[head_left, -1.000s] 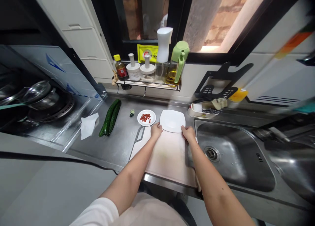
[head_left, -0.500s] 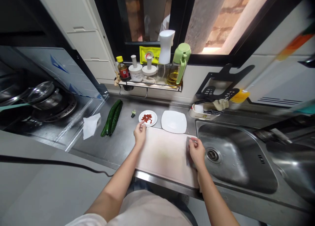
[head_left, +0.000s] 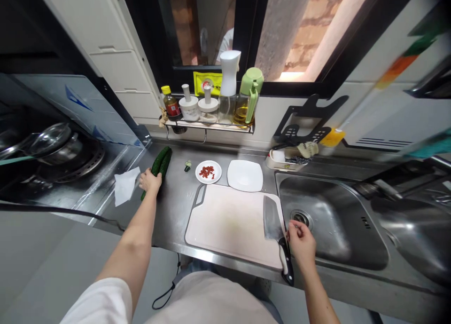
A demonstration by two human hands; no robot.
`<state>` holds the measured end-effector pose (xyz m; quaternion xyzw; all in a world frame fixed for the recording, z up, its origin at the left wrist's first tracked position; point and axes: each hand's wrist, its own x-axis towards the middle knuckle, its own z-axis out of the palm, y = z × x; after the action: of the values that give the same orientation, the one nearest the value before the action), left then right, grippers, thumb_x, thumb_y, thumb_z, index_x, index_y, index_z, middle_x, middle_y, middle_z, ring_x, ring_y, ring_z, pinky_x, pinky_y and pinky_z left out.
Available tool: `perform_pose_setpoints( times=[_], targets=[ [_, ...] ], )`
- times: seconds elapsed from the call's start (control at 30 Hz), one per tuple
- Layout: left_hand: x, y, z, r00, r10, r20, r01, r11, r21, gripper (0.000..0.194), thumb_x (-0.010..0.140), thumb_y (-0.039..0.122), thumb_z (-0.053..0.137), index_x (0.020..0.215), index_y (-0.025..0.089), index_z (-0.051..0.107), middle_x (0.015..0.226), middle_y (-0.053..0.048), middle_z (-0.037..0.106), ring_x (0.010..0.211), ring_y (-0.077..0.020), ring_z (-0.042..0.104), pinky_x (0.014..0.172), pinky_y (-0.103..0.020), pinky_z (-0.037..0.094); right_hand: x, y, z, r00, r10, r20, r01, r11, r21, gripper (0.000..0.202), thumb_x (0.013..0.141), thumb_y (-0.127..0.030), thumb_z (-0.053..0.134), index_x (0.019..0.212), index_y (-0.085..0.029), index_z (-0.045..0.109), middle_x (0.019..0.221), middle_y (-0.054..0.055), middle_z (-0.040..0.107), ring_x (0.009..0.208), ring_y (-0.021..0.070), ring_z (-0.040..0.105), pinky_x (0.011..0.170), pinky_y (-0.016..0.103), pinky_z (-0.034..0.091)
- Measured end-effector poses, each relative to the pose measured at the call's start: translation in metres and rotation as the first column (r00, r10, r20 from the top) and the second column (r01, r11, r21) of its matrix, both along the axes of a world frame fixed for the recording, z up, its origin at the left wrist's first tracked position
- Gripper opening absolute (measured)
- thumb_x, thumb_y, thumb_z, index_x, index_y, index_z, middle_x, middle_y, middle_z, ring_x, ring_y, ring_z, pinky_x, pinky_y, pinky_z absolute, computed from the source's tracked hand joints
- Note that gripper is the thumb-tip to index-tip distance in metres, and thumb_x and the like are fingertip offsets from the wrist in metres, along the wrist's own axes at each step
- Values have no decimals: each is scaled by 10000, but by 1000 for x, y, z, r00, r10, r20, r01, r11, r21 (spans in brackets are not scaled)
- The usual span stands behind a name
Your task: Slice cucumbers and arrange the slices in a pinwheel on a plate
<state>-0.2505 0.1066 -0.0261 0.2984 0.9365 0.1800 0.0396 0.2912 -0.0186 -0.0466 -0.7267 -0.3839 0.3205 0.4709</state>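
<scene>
My left hand [head_left: 151,181] lies over two long green cucumbers [head_left: 164,161] on the steel counter, its thumb and fingers closed around the left one. How firmly it grips is hard to see. My right hand [head_left: 302,241] hovers by the sink's left edge, fingers curled together with nothing visible in them. Just left of it, a cleaver [head_left: 273,218] rests flat along the right side of the white cutting board [head_left: 225,220], its black handle over the board's edge. Behind the board stand a small plate [head_left: 198,174] with red chopped pieces and a bare white square plate [head_left: 244,175].
A steel sink [head_left: 331,220] is on the right. White paper [head_left: 126,186] and a stove with a lidded pot [head_left: 58,147] are on the left. Green trimmings [head_left: 188,165] lie near the small plate. A rack [head_left: 211,126] holds bottles and jars at the back.
My left hand has moved left from beside the small plate onto the cucumbers. My right hand has left the cleaver and shifted right, and the cleaver now lies fully in sight on the board.
</scene>
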Motion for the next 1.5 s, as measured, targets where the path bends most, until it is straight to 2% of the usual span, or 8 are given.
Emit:
perform_pose_setpoints(
  times=[0.1, 0.27, 0.5, 0.73, 0.87, 1.1, 1.3, 1.5],
  targets=[
    [-11, 1, -7, 1000, -19, -2, 19, 998, -66, 643, 765, 479, 605, 1326, 212, 437, 1277, -191, 508, 1200, -371, 456, 946, -544, 372, -1, -4, -3, 1000, 7, 0, -7, 1000, -16, 453, 660, -586, 603, 850, -175, 595, 477, -31, 509, 443, 142, 501, 426, 242, 377],
    [-16, 1, -13, 997, -54, -47, 50, 994, -94, 563, 792, 487, 571, 1270, 196, 504, 1226, -194, 548, 1166, -365, 489, 940, -539, 369, -1, -9, -9, 1000, 13, -20, -14, 999, -35, 496, 646, -627, 598, 854, -177, 596, 482, -27, 518, 461, 147, 514, 427, 242, 378],
    [-15, -11, -6, 992, -90, -89, 86, 995, -45, 517, 837, 446, 529, 1279, 178, 528, 1171, -192, 589, 1105, -358, 530, 928, -527, 368, 4, -17, -15, 1000, 17, -8, -17, 999, -49, 535, 634, -657, 603, 847, -166, 606, 477, -31, 521, 461, 145, 513, 456, 248, 380],
    [-10, -43, 13, 964, -241, -109, 237, 970, -48, 527, 851, 454, 518, 1316, 207, 512, 1201, -153, 597, 1123, -333, 522, 964, -498, 334, 2, -14, -20, 999, 36, -9, -37, 998, -51, 504, 645, -617, 607, 856, -160, 604, 489, -25, 535, 462, 143, 507, 468, 250, 397],
    [6, -72, 15, 932, -345, -114, 345, 938, -18, 536, 845, 471, 526, 1319, 220, 518, 1176, -131, 618, 1097, -314, 546, 941, -446, 350, -1, -12, -23, 998, 58, 4, -58, 998, -37, 494, 663, -607, 594, 864, -155, 606, 490, -22, 538, 455, 142, 504, 472, 254, 403],
    [56, -118, 5, 792, -605, -80, 609, 793, 34, 490, 851, 453, 539, 1286, 227, 540, 1141, -100, 646, 1068, -276, 571, 932, -416, 318, -2, -19, -26, 987, 87, 135, -87, 996, -6, 482, 727, -599, 534, 871, -148, 625, 509, -16, 538, 501, 148, 508, 535, 260, 402],
    [98, -139, -5, 651, -759, -36, 759, 651, 3, 455, 866, 451, 532, 1271, 244, 551, 1121, -87, 656, 1019, -249, 581, 883, -386, 307, -8, -29, -15, 911, 165, 379, -95, 976, -196, 440, 766, -509, 459, 933, -146, 646, 608, 25, 581, 595, 186, 535, 591, 277, 373],
    [117, -147, -11, 540, -841, -2, 841, 540, -38, 441, 876, 448, 510, 1258, 235, 566, 1099, -85, 655, 1016, -256, 571, 863, -381, 310, -13, -29, -10, 807, 262, 529, -110, 947, -302, 414, 785, -417, 474, 1036, -129, 632, 812, 79, 623, 787, 216, 565, 709, 290, 388]
  ],
)
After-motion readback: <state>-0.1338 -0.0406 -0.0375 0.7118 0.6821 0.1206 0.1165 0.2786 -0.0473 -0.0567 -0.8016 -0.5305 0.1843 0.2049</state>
